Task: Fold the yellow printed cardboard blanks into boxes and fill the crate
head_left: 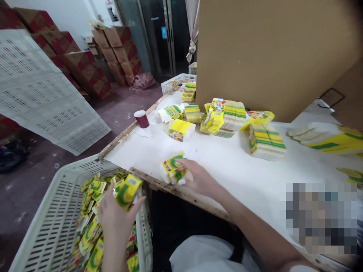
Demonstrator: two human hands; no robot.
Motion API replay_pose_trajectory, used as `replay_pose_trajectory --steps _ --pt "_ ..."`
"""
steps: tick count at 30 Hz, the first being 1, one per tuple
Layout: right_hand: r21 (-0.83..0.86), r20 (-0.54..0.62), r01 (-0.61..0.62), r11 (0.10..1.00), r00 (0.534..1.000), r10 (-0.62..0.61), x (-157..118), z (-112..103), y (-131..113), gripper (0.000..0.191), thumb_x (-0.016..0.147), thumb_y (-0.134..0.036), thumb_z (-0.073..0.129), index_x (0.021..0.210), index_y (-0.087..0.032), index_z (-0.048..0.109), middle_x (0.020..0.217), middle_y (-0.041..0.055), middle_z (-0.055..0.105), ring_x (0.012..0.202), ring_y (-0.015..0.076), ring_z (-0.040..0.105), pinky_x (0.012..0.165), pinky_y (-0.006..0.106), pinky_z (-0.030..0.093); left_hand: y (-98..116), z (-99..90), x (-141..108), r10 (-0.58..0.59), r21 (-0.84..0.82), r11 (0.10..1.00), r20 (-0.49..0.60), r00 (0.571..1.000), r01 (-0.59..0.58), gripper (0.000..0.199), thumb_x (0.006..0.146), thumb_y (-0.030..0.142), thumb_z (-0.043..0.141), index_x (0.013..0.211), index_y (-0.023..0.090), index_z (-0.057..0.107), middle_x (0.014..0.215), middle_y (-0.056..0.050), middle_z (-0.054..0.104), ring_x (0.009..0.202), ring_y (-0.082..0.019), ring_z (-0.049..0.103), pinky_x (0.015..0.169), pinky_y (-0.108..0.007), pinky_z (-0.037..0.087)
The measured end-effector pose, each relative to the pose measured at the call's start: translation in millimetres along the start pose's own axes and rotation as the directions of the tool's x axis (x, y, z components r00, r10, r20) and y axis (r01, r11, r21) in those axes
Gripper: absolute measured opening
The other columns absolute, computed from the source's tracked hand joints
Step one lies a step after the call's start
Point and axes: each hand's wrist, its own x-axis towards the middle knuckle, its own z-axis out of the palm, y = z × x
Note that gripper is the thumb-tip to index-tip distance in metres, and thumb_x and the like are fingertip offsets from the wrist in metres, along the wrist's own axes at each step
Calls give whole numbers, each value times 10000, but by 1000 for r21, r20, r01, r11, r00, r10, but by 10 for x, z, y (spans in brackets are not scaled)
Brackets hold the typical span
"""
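My left hand (117,211) is over the white basket (48,223), its fingers apart around a yellow-green packet (129,190); whether it grips the packet or the packet is falling free is unclear. Many similar packets (92,234) lie in the basket below. On the white table (227,173), near its front edge, my right hand (195,177) has thumb and fingers on a small stack of yellow-green cartons (174,168). Behind it sits another bundle (180,130).
A dark red cup (141,119) stands by the table's left edge. More carton stacks (266,141) line the back, before a large cardboard panel (266,53). White crates (42,83) stand left; boxes (85,71) are piled beyond.
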Motion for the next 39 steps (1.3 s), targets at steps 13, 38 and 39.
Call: replay_pose_trajectory --steps 13,38,39 --pt "-336 20 -75 939 996 87 164 -160 229 541 647 -3 553 1163 -139 467 1064 107 554 979 227 483 868 375 398 359 403 -235 -75 -618 743 304 950 256 636 713 404 643 1262 207 388 1274 -137 493 1207 -255 449 988 -438 380" --pt "332 -89 -31 943 994 64 -162 179 -244 228 744 -52 529 845 -190 679 751 20 635 701 139 566 637 251 431 571 506 -321 -401 -911 279 178 898 305 186 652 261 701 805 168 649 764 0 667 747 -128 616 773 -268 495" --pt "256 -138 26 966 990 10 -163 144 -226 245 757 -48 515 868 -191 679 766 30 637 720 142 572 650 254 438 558 468 -301 -366 -904 302 184 912 304 213 676 281 682 854 169 651 809 -18 674 776 -143 623 794 -290 495"
